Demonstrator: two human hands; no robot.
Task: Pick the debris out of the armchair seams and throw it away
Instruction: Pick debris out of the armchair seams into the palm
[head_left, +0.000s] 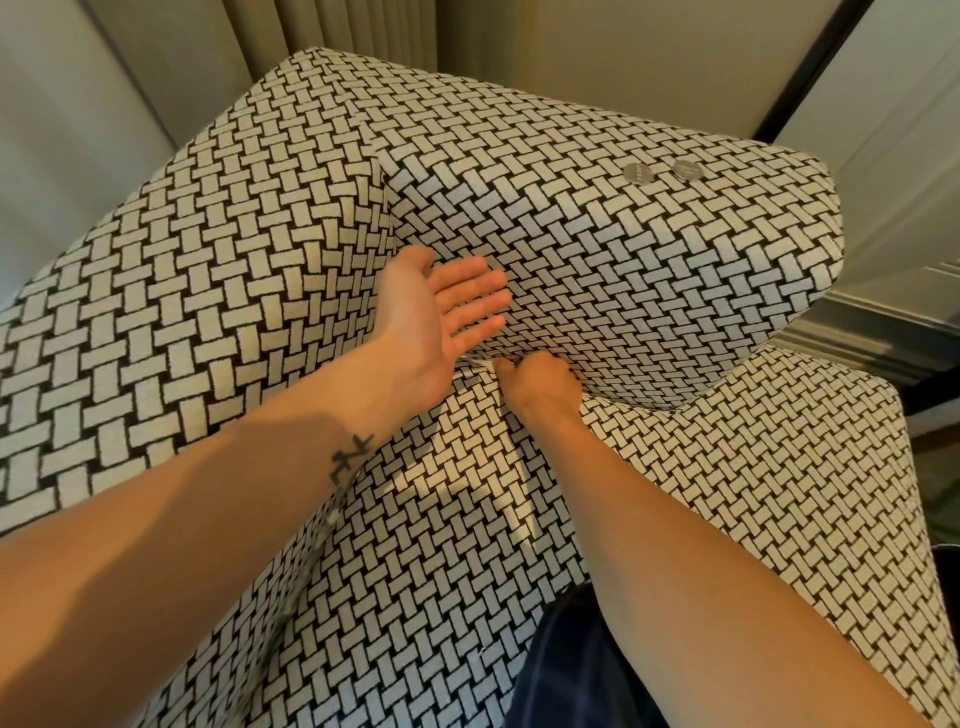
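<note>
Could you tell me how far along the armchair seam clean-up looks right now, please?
Possibly done: two silvery discs lie on top of the armchair, perhaps already picked out. In hand: the right hand digs, fingers curled, into the seam, while the left hand is open, palm up, empty. Left: throwing things away; no bin is in view.

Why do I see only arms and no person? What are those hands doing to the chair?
The camera sits on the person's head and looks down, so only their arms show. The black-and-white woven-pattern armchair fills the picture. The left hand is open, flat against the padding. The right hand curls its fingers into the seam beside the seat; anything it holds is hidden. On top of the padding lie two small round silver discs, perhaps coins.
</note>
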